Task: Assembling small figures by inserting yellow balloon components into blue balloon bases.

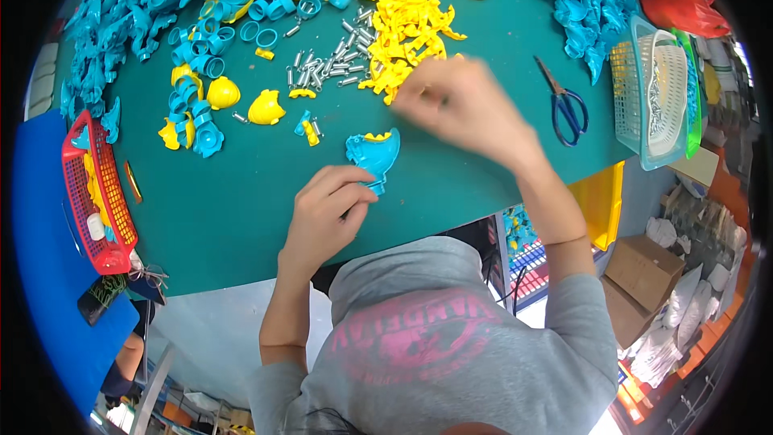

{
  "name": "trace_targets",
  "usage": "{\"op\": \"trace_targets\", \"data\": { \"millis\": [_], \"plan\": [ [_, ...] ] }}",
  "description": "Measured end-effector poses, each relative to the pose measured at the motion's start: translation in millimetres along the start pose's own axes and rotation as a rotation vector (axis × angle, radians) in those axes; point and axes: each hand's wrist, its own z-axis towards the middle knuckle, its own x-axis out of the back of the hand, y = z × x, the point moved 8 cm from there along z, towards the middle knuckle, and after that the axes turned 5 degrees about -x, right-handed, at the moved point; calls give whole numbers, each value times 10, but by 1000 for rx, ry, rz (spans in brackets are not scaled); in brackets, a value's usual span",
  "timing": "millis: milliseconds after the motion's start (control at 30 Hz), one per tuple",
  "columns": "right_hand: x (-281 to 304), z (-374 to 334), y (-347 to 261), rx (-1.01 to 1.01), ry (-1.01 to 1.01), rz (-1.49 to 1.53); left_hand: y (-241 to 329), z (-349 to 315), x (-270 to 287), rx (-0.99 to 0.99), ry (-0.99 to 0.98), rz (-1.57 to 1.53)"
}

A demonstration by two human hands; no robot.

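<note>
Teal piece pinched by half-curled left hand.

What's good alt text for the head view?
A person's left grip holds a teal plastic piece at a green table. The right grip, blurred, is near a yellow parts pile; metal springs and scissors lie nearby.

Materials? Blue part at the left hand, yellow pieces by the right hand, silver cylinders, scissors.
Blue part: likely moulded plastic, glossy; smooth highlights, even colour.
Yellow pieces: probably the same kind of plastic, shiny; uniform bright colour.
Silver cylinders: look like bare metal; bright grey glints. Plating can't be told.
Scissors: blades seem metal, dark grey; the blue handles look like plastic, possibly coated.
</note>
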Motion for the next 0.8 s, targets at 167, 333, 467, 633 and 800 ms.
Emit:
{"op": "trace_targets", "data": {
  "millis": [167, 333, 467, 633, 800],
  "plan": [
    [835, 118, 1243, -376, 596, -253, -83, -159, 129, 49, 63, -82],
    [719, 350, 1377, -313, 492, -294, -176, -297, 247, 224, 323, -157],
    [646, 118, 926, -354, 394, 14, -385, -324, 145, 421, 337, -248],
    [12, -175, -107, -55, 142, 294, -510, -245, 67, 646, 353, -482],
    [-225, -198, -390, 200, 203, -37, -600, -142, 89, 722, 314, -577]
  ]
}}
